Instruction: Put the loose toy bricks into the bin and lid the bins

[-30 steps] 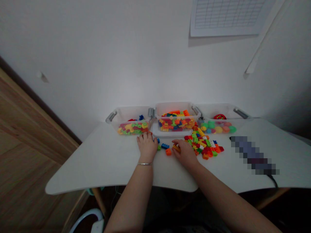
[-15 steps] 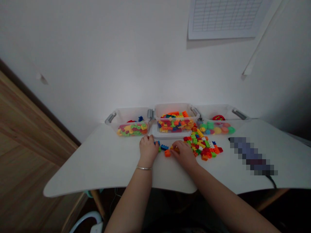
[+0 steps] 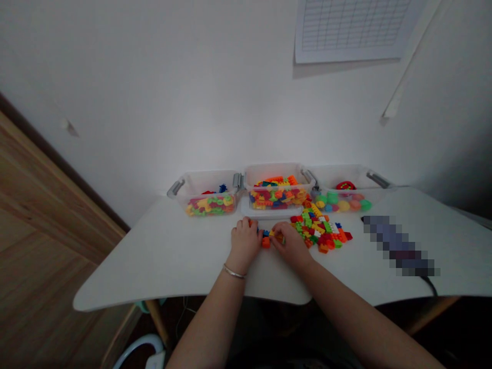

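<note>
Both of my hands rest on the white table [image 3: 161,256] in front of three clear bins. My left hand [image 3: 246,242], with a bracelet on the wrist, lies with fingers curled beside an orange brick [image 3: 265,242] and a small blue brick [image 3: 265,233]. My right hand [image 3: 289,240] is curled over an orange-yellow brick [image 3: 277,236] at its fingertips. A pile of loose coloured bricks [image 3: 321,229] lies just right of my right hand.
Along the wall stand a left bin [image 3: 203,180] of green, yellow and red pieces, a middle bin [image 3: 277,174] of bricks on a white lid, and a right bin [image 3: 342,174] of round pieces. A blurred dark object [image 3: 400,245] lies at the right. A gridded sheet [image 3: 353,25] hangs on the wall.
My left hand has slid right, toward my right hand, and now sits against the orange and blue bricks. My right hand has stayed nearly in place.
</note>
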{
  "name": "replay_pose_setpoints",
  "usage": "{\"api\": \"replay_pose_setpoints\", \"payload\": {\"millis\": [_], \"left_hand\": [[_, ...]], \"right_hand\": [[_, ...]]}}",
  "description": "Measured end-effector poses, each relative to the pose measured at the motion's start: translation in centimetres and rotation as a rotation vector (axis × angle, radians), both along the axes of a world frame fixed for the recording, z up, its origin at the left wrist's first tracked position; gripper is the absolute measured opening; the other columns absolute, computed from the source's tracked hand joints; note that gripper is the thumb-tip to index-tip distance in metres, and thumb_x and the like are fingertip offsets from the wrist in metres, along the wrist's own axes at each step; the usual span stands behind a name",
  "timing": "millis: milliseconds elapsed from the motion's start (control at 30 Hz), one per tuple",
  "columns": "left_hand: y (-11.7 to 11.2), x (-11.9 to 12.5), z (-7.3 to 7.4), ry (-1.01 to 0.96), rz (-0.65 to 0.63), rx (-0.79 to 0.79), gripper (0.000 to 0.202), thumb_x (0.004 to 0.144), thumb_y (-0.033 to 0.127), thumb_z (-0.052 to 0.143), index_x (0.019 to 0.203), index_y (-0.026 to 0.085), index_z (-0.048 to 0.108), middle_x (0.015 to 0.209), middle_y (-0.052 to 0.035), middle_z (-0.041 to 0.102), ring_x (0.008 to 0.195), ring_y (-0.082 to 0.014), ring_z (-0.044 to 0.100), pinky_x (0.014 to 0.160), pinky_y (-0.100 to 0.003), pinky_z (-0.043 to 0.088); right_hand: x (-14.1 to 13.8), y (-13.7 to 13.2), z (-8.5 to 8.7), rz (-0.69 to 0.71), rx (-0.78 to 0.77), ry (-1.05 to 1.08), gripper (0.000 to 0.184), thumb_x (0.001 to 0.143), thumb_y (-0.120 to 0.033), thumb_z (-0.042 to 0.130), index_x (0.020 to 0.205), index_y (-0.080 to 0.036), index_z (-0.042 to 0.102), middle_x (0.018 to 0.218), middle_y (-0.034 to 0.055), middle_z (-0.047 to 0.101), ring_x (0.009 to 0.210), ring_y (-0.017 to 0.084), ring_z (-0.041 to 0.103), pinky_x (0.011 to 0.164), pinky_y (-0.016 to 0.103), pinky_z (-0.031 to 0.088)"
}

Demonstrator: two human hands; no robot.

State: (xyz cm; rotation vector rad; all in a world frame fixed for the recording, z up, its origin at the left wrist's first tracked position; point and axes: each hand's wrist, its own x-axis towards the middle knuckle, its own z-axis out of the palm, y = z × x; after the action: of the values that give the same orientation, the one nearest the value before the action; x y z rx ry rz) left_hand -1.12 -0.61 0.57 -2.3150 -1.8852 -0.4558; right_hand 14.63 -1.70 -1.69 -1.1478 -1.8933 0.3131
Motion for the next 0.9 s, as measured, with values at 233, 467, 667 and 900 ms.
{"api": "replay_pose_setpoints", "payload": {"millis": [233, 467, 667, 900], "left_hand": [[0.6, 0.9, 0.4, -0.043, -0.125, -0.033, 0.031, 0.088, 0.035, 0.052, 0.115, 0.022, 0.059, 0.113, -0.0099, 0.056, 0.104, -0.0244, 0.052, 0.085, -0.036, 0.045], [0.4, 0.3, 0.0, -0.126, -0.099, 0.134, 0.026, 0.088, 0.03, 0.05, 0.111, 0.025, 0.062, 0.114, -0.0064, 0.061, 0.105, -0.0255, 0.05, 0.09, -0.042, 0.04], [0.3, -0.3, 0.2, -0.165, -0.178, 0.149, 0.023, 0.086, 0.022, 0.05, 0.1, 0.022, 0.067, 0.112, -0.0062, 0.063, 0.104, -0.0238, 0.051, 0.089, -0.039, 0.042], [0.2, -0.7, -0.5, -0.154, 0.063, 0.229, 0.03, 0.082, 0.024, 0.053, 0.11, 0.019, 0.065, 0.121, -0.0112, 0.059, 0.119, -0.0318, 0.045, 0.103, -0.051, 0.033]], "right_hand": [[0.5, 0.6, -0.1, -0.154, -0.039, 0.113, 0.018, 0.079, -0.021, 0.055, 0.066, -0.022, 0.044, 0.094, 0.0077, 0.058, 0.09, 0.021, 0.056, 0.084, 0.039, 0.048], [0.5, 0.6, -0.3, -0.161, 0.028, 0.16, 0.011, 0.081, -0.02, 0.052, 0.085, -0.02, 0.062, 0.103, 0.0106, 0.059, 0.093, 0.022, 0.058, 0.08, 0.039, 0.051], [1.9, 1.7, 2.1, -0.237, 0.302, 0.232, 0.014, 0.083, -0.022, 0.053, 0.093, -0.021, 0.063, 0.096, 0.0079, 0.059, 0.095, 0.022, 0.056, 0.082, 0.041, 0.05], [4.8, 6.9, 8.3, -0.348, 0.391, 0.227, 0.005, 0.077, -0.024, 0.06, 0.079, -0.02, 0.062, 0.087, 0.0056, 0.057, 0.085, 0.02, 0.056, 0.077, 0.036, 0.05]]}}
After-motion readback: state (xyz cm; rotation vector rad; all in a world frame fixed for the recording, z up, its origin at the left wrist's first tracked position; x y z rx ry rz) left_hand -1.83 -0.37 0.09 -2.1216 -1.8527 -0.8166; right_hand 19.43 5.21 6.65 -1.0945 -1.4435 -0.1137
